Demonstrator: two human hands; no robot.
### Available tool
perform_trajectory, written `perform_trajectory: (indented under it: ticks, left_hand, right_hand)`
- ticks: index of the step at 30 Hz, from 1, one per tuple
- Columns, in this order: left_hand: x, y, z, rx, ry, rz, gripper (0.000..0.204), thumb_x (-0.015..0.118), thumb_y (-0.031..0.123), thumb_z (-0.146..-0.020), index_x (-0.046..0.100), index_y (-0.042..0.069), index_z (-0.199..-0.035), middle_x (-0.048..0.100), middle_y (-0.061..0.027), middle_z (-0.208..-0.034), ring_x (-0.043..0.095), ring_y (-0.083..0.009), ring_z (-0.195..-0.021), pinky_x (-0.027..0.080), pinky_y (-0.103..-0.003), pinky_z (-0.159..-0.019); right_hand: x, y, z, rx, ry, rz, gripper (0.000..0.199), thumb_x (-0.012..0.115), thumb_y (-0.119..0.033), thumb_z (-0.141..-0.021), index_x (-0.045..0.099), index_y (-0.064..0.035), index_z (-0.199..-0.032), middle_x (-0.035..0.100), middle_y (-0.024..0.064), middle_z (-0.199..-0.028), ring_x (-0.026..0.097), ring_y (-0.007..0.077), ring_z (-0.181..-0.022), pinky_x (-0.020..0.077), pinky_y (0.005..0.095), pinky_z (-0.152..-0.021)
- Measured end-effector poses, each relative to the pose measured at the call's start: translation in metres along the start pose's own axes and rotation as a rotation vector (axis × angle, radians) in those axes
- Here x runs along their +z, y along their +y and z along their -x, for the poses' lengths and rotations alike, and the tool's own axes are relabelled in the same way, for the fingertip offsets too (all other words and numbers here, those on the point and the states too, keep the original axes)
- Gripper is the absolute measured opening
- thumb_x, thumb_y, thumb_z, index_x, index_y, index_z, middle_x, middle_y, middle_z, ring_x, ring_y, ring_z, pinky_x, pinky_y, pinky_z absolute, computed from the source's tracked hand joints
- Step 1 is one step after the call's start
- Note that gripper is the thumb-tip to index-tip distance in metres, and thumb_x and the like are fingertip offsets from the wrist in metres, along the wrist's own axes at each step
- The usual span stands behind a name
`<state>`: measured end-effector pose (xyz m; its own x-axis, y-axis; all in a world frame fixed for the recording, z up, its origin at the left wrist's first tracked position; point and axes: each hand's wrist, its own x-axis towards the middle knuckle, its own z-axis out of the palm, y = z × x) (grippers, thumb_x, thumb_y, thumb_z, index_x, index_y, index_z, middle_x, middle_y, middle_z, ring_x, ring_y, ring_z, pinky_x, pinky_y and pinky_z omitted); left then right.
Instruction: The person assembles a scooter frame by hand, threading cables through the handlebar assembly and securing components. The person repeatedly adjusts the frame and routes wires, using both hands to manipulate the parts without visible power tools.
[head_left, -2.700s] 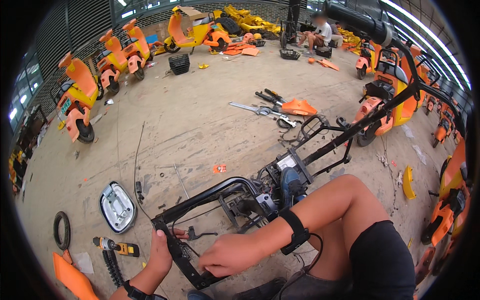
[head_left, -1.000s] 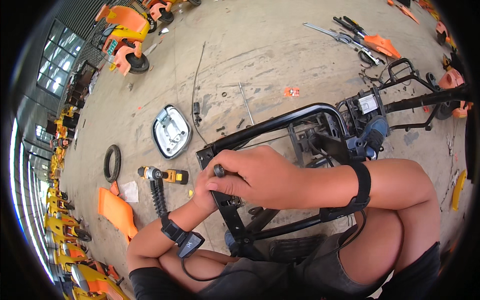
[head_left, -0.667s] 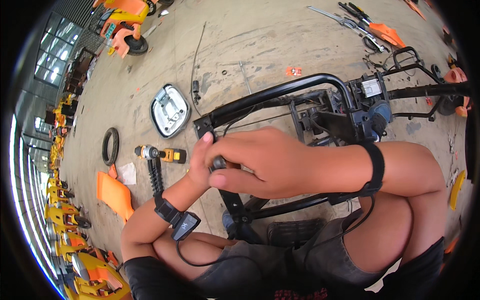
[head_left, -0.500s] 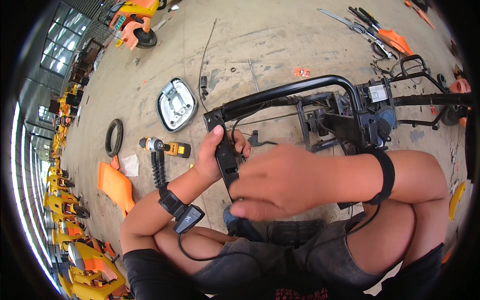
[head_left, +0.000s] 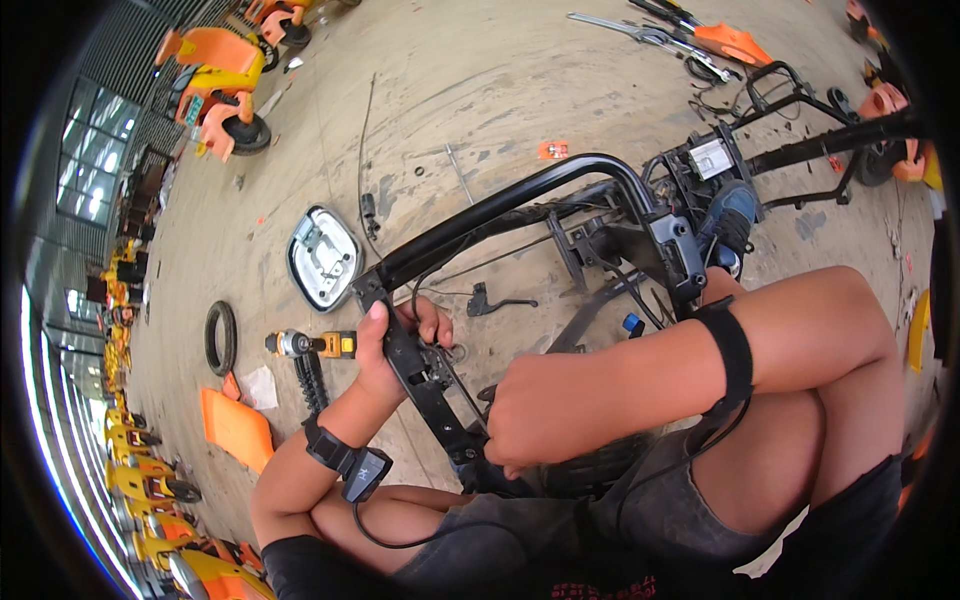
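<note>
A black tubular scooter frame (head_left: 500, 212) lies across the floor in front of me. My left hand (head_left: 392, 350) is wrapped round the flat slotted bracket (head_left: 410, 362) at its near left end, thumb on top. A thin metal strip or rod (head_left: 462, 392) runs beside the bracket's slot. My right hand (head_left: 535, 412) is closed beside the bracket's lower end; its fingertips are mostly hidden, so what they hold cannot be made out. A black brake lever (head_left: 500, 301) lies on the floor beyond my hands.
A cordless impact wrench (head_left: 310, 344), a bare tire (head_left: 220, 338) and an orange panel (head_left: 236, 425) are at left. A silver-lined shell (head_left: 324, 258) sits beyond them. My shoe (head_left: 730, 220) is against the frame at right. Yellow scooters (head_left: 150, 455) line the left side.
The view has shifted, and the bracket shows more fully. My right hand has moved off the bracket's face to its right side. My left hand keeps its hold.
</note>
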<state>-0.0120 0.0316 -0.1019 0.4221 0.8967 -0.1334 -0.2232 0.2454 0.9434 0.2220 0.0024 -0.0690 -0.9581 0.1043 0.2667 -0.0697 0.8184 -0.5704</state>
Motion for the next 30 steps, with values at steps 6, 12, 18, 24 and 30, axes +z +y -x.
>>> perform_trajectory:
  ticks: [6, 12, 18, 24, 30]
  left_hand:
    - [0.0, -0.003, -0.001, 0.009, 0.032, 0.085, 0.058, 0.039, 0.068, -0.093, 0.047, 0.012, -0.108, 0.045, -0.005, -0.074, 0.054, -0.0237, -0.078, 0.043, -0.035, -0.076]
    - [-0.004, -0.005, -0.002, 0.025, -0.002, 0.069, 0.059, 0.041, 0.065, -0.094, 0.047, 0.02, -0.131, 0.046, -0.0059, -0.075, 0.055, -0.025, -0.079, 0.044, -0.036, -0.075]
    - [-0.004, -0.005, -0.001, 0.022, -0.007, 0.103, 0.051, 0.043, 0.064, -0.095, 0.053, 0.019, -0.116, 0.046, -0.0075, -0.077, 0.056, -0.0265, -0.081, 0.045, -0.038, -0.076]
    - [-0.007, -0.007, -0.002, 0.046, -0.01, 0.088, 0.044, 0.043, 0.063, -0.095, 0.05, 0.02, -0.099, 0.047, -0.0083, -0.077, 0.056, -0.0277, -0.08, 0.045, -0.038, -0.076]
    - [-0.007, -0.009, -0.002, 0.048, -0.01, 0.105, 0.042, 0.044, 0.062, -0.095, 0.05, 0.021, -0.099, 0.047, -0.0089, -0.077, 0.055, -0.0279, -0.079, 0.044, -0.037, -0.076]
  right_hand:
    - [0.007, 0.005, 0.004, 0.031, -0.032, -0.014, 0.028, 0.071, -0.032, -0.082, 0.07, -0.0048, -0.074, 0.065, 0.0129, -0.066, 0.069, 0.0345, -0.071, 0.0513, 0.0462, -0.059]
    - [0.002, 0.001, 0.007, 0.126, -0.078, 0.005, 0.036, 0.067, -0.041, -0.088, 0.067, -0.0052, -0.085, 0.066, 0.0107, -0.067, 0.069, 0.0345, -0.072, 0.0514, 0.0459, -0.06]
    - [0.018, 0.007, 0.01, 0.119, 0.066, 0.07, 0.038, 0.064, -0.043, -0.091, 0.067, -0.0048, -0.087, 0.067, 0.0111, -0.07, 0.069, 0.0351, -0.073, 0.0518, 0.0461, -0.061]
    - [0.025, 0.01, 0.009, 0.139, 0.041, 0.019, 0.036, 0.062, -0.04, -0.093, 0.07, -0.0048, -0.087, 0.068, 0.0134, -0.073, 0.069, 0.0357, -0.075, 0.0529, 0.047, -0.063]
    - [0.024, 0.008, 0.01, 0.141, -0.011, 0.031, 0.033, 0.065, -0.037, -0.091, 0.07, -0.004, -0.086, 0.07, 0.0141, -0.075, 0.07, 0.0358, -0.078, 0.0542, 0.0475, -0.064]
